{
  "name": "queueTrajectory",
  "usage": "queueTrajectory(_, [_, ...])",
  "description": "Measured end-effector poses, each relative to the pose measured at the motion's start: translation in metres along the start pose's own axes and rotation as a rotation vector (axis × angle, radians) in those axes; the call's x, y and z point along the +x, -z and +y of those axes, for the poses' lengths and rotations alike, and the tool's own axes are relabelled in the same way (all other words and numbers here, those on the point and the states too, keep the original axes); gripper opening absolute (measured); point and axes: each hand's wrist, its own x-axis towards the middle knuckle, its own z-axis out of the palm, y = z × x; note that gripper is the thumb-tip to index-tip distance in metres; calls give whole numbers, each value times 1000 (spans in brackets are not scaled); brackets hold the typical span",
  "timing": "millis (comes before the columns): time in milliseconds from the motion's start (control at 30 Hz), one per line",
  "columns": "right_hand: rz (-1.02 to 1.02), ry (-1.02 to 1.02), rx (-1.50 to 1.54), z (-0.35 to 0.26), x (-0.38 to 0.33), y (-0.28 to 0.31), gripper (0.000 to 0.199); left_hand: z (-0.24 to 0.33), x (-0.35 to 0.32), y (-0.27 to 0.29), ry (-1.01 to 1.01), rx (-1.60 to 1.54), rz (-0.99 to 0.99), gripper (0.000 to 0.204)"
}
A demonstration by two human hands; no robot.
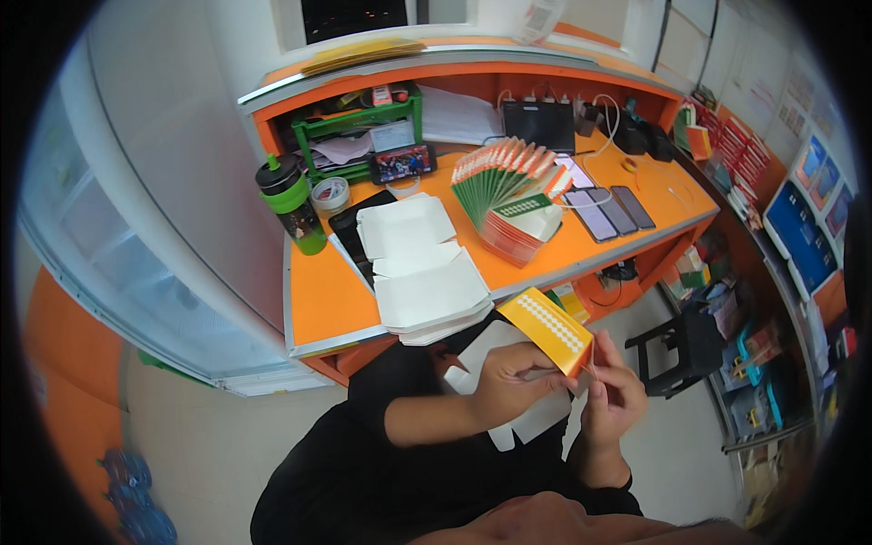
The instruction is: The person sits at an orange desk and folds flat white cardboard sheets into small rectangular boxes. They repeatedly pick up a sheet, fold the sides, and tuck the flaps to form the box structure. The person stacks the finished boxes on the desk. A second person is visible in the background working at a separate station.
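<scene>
Above my lap, both hands grip a partly folded yellow cardboard box (548, 327) with a row of white marks along its panel. My left hand (516, 386) closes on its lower left edge. At its right end, my right hand (610, 391) pinches an orange-red flap with the fingertips. A white unfolded box blank (536, 422) lies across my lap beneath the hands. On the desk in front sits a stack of white flat box blanks (427, 282). To its right, several folded red, green and white boxes (509, 186) stand nested in a curved fan.
The orange desk (322, 309) carries a black-and-green bottle (292, 204), a tape roll (330, 195), a propped phone (402, 164), a green rack (354, 136) and several phones (595, 216) with cables. A black stool (677, 354) stands right, near loaded shelves (763, 363).
</scene>
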Motion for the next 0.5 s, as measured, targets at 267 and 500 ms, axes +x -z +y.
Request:
queueTrajectory(267, [-84,-215,147,-6,17,3,17,-3,-1,4,106,-109,79,18])
queueTrajectory(500, [-121,-227,70,-7,23,8,16,-3,4,4,136,-78,80,15])
